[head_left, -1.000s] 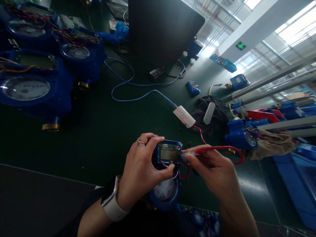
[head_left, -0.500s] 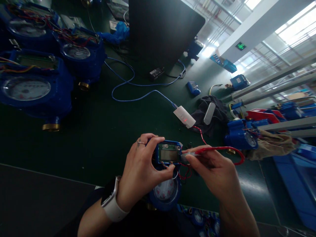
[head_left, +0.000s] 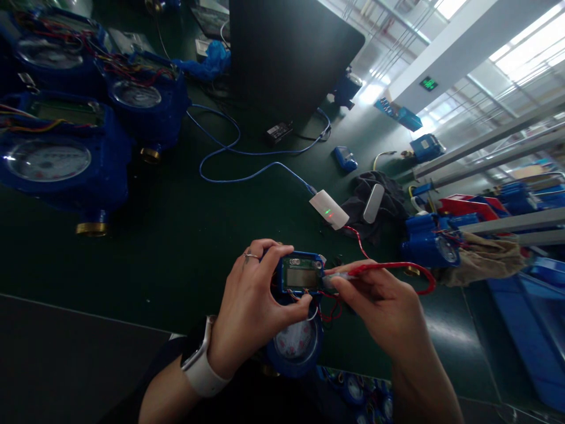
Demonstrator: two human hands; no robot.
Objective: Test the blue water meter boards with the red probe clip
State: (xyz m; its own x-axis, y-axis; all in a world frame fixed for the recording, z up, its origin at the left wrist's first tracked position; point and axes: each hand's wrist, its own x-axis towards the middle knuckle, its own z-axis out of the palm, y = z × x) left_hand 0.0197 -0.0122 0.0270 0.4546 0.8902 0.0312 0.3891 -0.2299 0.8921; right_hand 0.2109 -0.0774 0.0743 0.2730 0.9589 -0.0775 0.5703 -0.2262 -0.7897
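Note:
My left hand (head_left: 252,294) grips the blue-framed circuit board with a small display (head_left: 301,277), fingers along its top and thumb at its lower edge. Below it sits a blue water meter (head_left: 295,347) with a round dial, partly covered by my thumb. My right hand (head_left: 380,300) pinches a connector (head_left: 337,278) on a red cable (head_left: 404,266), pressed against the board's right side; its tip is hidden. The cable runs to a white adapter box (head_left: 329,209) with a green and a red light. Thin wires hang under the board.
Several blue water meters (head_left: 57,153) stand at left on the green table (head_left: 168,253). A dark monitor (head_left: 291,53) rises at the back, and a blue USB cable (head_left: 247,179) loops before it. A dark cloth (head_left: 392,194) lies at right, near another meter (head_left: 424,241).
A green light has come on beside the red one on the white adapter box. Both hands, the board and the connector stay in place.

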